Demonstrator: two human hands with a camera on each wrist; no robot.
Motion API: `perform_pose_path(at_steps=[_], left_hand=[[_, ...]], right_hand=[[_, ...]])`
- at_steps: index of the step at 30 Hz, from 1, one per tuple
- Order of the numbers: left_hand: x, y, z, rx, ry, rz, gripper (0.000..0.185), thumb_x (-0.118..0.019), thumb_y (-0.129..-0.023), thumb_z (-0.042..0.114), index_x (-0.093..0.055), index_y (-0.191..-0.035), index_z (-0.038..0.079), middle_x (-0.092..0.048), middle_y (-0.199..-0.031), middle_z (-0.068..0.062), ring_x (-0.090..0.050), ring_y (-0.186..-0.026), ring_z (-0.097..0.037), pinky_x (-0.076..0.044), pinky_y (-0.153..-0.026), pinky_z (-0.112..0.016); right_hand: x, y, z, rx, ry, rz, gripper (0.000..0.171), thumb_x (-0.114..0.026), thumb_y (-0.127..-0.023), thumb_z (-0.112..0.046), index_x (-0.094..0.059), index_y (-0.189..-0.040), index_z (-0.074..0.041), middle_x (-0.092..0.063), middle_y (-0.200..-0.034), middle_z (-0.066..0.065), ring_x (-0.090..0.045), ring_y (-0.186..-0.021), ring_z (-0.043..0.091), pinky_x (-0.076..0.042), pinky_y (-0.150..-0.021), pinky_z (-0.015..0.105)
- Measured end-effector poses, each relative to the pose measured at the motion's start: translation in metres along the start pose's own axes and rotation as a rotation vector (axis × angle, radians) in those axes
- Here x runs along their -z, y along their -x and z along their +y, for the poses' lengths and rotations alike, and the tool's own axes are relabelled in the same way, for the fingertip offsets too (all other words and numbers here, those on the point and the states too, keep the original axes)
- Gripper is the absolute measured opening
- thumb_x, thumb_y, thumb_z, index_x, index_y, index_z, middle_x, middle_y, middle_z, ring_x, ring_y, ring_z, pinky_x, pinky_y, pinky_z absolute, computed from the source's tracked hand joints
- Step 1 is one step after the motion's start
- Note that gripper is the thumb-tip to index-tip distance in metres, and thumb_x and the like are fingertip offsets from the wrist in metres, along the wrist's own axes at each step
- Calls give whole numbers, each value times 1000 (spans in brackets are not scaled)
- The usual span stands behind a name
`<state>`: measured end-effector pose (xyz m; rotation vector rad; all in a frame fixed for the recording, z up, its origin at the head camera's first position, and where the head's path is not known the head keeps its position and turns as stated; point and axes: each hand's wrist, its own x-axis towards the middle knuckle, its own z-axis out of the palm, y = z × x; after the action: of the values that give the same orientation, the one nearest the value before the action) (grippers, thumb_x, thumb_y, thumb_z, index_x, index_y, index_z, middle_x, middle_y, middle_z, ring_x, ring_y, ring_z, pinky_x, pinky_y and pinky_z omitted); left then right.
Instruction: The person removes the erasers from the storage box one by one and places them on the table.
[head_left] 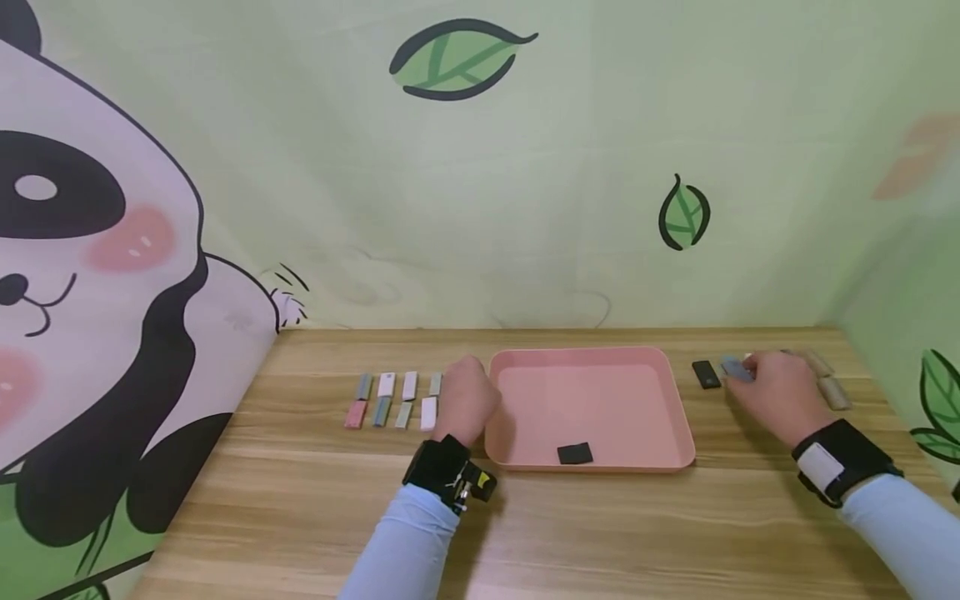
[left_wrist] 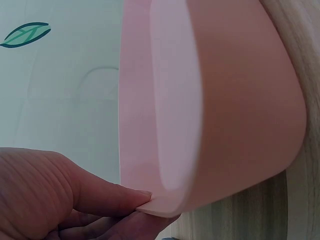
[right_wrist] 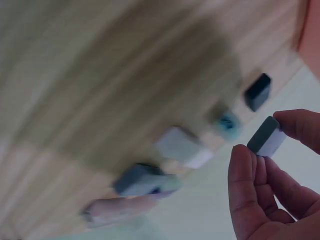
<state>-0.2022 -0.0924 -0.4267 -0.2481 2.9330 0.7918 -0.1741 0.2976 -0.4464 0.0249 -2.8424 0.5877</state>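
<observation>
My left hand (head_left: pixel 468 400) is at the left edge of the pink tray (head_left: pixel 600 408). In the left wrist view, its thumb and fingers pinch the tray's rim (left_wrist: pixel 162 212) at a corner. A black eraser-like block (head_left: pixel 575 453) lies inside the tray by its front wall. Right of the tray, my right hand (head_left: pixel 783 392) pinches a grey-green and white eraser-like block (right_wrist: pixel 265 136) between thumb and fingertips. In the right wrist view it is above a teal block (right_wrist: pixel 228 125) and a black block (right_wrist: pixel 258 92) on the table.
Two rows of small white, pink, blue and green blocks (head_left: pixel 386 384) lie left of the tray, partly behind the left hand. More blocks, one of them beige (head_left: pixel 834 393), lie around the right hand. A printed cloth wall (head_left: pixel 562 208) stands behind the wooden table (head_left: pixel 600 533).
</observation>
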Motion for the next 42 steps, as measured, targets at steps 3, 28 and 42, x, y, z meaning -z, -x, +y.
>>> perform_pose_path(at_steps=[3,28,42], left_hand=[[0,0,0,-5,-4,0,4,-60,-78,3,-64,-79,5,-61,-72,-7,-55,-62,-21,-42,-50,-27],[-1,0,0,18,-2,-25,4,-60,-80,4,-64,-82,3,-61,-72,-8,-57,-62,-21,-43,-49,-27],[0,0,-3,-57,-15,14,6,-61,-79,4,-63,-73,5,-60,-69,-7,-54,-58,-19,-40,-46,-26]], right_hand=[[0,5,8,-28,15,-8,31,-66,-77,-22,-68,-80,9,-64,-67,16,-55,-54,22,-41,-47,34],[-9,16,6,-25,114,7,36,-68,-76,-20,-51,-49,-4,-44,-46,4,-42,-41,21,-31,-37,33],[3,9,-8,-91,74,-89,42,-73,-76,-33,-67,-82,7,-62,-65,14,-54,-56,25,-40,-43,33]])
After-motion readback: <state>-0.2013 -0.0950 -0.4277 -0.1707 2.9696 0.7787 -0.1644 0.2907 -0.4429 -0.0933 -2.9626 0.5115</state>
